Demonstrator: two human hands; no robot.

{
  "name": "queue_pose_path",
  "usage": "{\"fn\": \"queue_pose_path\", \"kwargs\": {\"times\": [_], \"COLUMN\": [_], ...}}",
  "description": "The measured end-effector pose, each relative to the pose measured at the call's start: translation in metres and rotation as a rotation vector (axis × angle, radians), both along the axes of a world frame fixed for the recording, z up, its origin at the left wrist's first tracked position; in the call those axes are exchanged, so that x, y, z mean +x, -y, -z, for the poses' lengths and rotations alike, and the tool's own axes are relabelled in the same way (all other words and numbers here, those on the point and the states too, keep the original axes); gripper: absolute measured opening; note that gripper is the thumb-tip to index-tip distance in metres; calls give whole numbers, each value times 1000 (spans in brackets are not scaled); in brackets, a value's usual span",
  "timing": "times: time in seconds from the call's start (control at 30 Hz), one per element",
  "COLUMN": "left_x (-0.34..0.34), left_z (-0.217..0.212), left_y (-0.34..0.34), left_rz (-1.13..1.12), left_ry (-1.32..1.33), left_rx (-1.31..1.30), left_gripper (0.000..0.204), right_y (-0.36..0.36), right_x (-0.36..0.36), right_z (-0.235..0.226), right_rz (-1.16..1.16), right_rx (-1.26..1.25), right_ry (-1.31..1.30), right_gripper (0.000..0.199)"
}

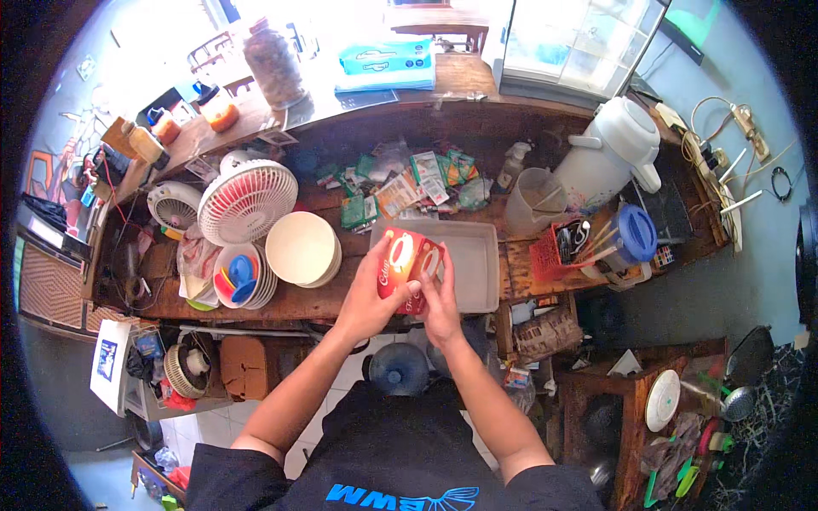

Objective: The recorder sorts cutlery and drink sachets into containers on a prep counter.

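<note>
A red and orange box with cup pictures [400, 261] is held up between my two hands, above the front of a wooden counter [332, 302]. My left hand [372, 289] wraps its left side, thumb across the front. On the lower right part, my right hand [440, 305] closes round it with fingers over the printed face. Behind the box is a shallow translucent plastic tray [486, 289], partly hidden by my hands. Beyond the tray lies a heap of green, white and orange sachets [409, 189].
Left on the counter stand stacked cream bowls [298, 247], a white fan [247, 200] and stacked dishes with a blue scoop [243, 272]. To the right are a clear jug [535, 203], a white thermos pitcher [609, 153], a red basket [550, 255] and a blue-lidded container [632, 234]. A blue water bottle [398, 369] stands below.
</note>
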State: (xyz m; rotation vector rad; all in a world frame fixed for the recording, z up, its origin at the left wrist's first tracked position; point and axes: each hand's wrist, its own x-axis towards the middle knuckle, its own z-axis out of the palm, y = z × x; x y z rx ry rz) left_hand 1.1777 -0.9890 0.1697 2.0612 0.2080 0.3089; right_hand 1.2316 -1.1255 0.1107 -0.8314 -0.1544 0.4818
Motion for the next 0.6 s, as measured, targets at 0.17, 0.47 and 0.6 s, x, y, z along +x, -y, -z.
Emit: {"fn": "queue_pose_path", "kwargs": {"times": [0.17,0.47,0.6], "left_x": [16,55,56], "left_z": [19,63,62], "left_y": [-5,17,14], "left_rz": [-133,-279,-434], "left_ry": [-105,-206,113], "left_rx": [-65,757,1161], "left_gripper": [74,58,57], "right_y": [28,52,51], "right_x": [17,18,12], "right_z": [17,22,21], "right_rz": [31,44,-5], "right_rx": [-380,-901,-961], "right_ry": [268,611,719], "right_gripper": [71,36,36]}}
